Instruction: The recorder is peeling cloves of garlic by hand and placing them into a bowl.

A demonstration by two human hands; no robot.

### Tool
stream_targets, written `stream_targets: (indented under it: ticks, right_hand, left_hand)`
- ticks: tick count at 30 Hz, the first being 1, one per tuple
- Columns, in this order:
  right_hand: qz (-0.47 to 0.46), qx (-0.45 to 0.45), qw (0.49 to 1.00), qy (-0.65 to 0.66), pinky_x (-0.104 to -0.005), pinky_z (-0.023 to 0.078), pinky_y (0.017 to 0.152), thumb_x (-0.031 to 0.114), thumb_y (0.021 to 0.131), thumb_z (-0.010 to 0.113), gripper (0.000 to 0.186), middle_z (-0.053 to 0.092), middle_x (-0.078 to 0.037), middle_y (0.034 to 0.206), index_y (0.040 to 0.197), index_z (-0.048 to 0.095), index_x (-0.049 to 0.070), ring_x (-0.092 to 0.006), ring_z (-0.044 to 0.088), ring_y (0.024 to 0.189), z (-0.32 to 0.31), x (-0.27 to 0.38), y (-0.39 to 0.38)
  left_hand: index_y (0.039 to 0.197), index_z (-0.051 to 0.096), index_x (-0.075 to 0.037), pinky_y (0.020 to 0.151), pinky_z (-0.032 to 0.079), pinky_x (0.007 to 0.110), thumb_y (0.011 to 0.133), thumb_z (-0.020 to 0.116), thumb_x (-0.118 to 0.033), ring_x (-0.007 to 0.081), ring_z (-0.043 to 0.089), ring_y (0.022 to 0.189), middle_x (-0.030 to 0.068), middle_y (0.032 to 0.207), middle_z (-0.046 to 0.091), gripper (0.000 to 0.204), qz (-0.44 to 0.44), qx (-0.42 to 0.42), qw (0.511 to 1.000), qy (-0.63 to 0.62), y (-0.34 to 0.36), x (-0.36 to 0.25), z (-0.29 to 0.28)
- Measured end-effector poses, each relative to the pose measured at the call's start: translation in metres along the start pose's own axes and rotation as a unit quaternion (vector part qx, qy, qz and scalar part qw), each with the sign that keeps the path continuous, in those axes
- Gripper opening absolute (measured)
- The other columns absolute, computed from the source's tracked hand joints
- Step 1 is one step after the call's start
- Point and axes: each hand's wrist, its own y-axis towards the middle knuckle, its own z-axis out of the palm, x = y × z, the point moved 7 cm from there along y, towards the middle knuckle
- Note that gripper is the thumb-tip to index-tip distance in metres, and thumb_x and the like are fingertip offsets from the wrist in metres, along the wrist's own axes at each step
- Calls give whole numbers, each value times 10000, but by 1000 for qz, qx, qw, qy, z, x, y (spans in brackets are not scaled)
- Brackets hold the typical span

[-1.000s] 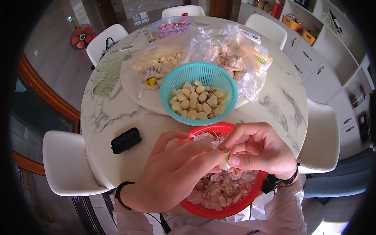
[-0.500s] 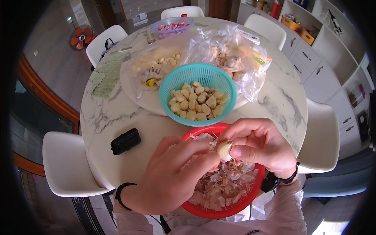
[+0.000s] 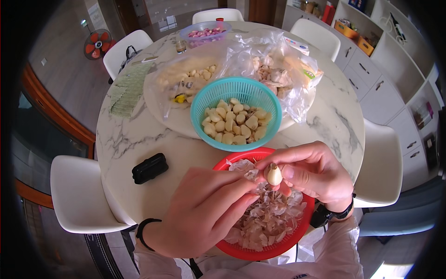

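A pale garlic clove [image 3: 274,176] with a brownish end is pinched between the thumb and fingers of my right hand [image 3: 316,174]. Close beside it on the left, my left hand [image 3: 204,204] has its fingers drawn together, and a papery flake of garlic skin [image 3: 251,175] shows at its fingertips. Both hands are over a red basket [image 3: 304,218] filled with loose garlic skins [image 3: 265,228]. Just beyond stands a turquoise basket [image 3: 197,111] of peeled cloves [image 3: 228,122].
Behind the turquoise basket lie a clear bag of garlic bulbs [image 3: 278,76] and another bag of cloves [image 3: 202,74]. A black case [image 3: 150,168] rests on the marble table [image 3: 134,144] at left. A tub of reddish pieces [image 3: 206,36] stands at the back; white chairs [image 3: 83,195] surround the table.
My left fingers have pulled back a little from the clove, with a skin flake now showing at their tips. The clove has turned more upright in my right hand.
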Motion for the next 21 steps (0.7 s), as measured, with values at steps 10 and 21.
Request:
stream_targets:
  ticks: [10,21]
  right_hand:
    - [21,16,1000,-5,-214,450,578,42,858,505,215,599,-112,922,1048,558,-44,-115,569,718,3,-1,-3]
    - [42,56,997,18,-216,453,524,63,862,506,196,601,-122,890,999,572,-61,-116,566,647,10,-6,-2]
  left_hand:
    - [820,619,-61,579,384,276,578,746,-19,172,507,648,43,821,609,277,46,-23,999,4,1,-5,-4]
    - [773,626,-76,604,406,282,585,749,-91,158,543,636,29,779,618,225,89,1,996,-23,2,-4,0]
